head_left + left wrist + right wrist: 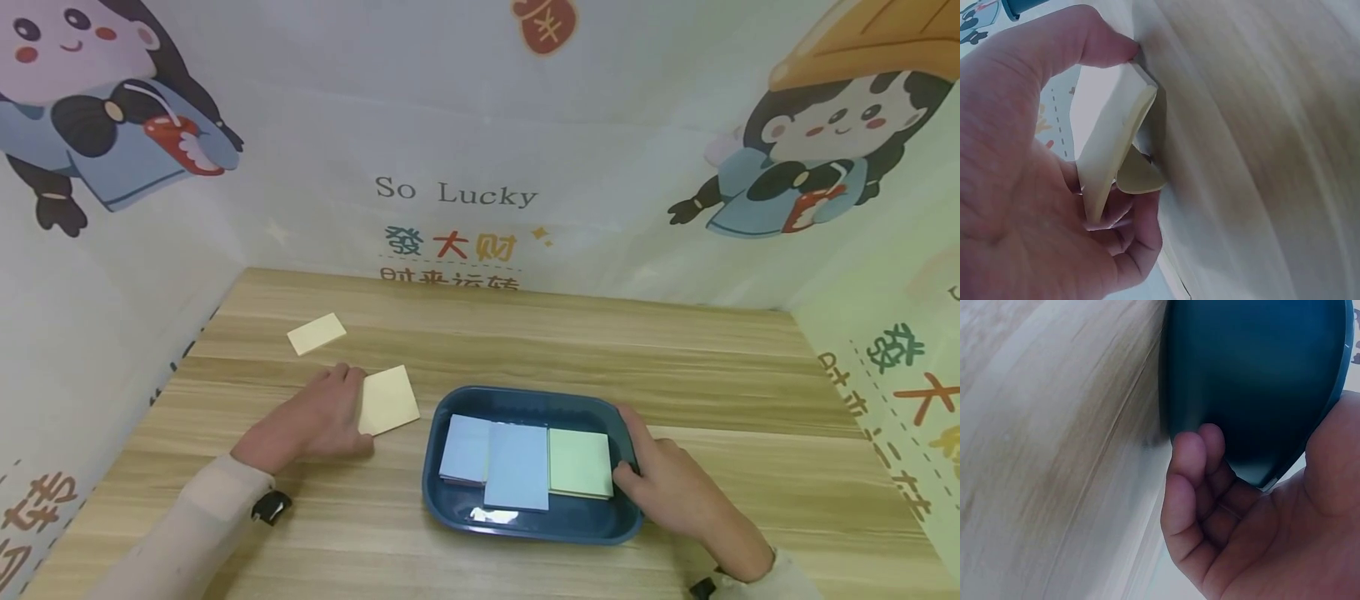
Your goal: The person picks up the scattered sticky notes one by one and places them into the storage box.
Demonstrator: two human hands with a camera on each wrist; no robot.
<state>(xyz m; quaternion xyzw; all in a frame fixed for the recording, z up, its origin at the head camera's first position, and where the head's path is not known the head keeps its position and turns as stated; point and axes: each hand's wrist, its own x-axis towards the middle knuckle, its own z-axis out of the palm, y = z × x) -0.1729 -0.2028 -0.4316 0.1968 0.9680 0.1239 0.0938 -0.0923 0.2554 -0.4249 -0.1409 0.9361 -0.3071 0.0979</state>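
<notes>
My left hand [318, 419] grips a pale yellow sticky note pad [391, 400] between thumb and fingers, low over the wooden table. In the left wrist view the pad [1110, 119] is seen edge-on, with its bottom sheets bent away from the rest. My right hand [667, 483] holds the right end of a dark blue plastic tray [525, 533], thumb over the rim and fingers against the outer wall [1247, 381]. Inside the tray lie a light blue pad [465, 450], another light blue pad [517, 467] overlapping it, and a pale green pad [581, 462].
A smaller pale yellow note pad [317, 333] lies on the wooden table [600, 342] beyond my left hand. Printed cloth walls [450, 125] with cartoon figures enclose the table at the back and on both sides.
</notes>
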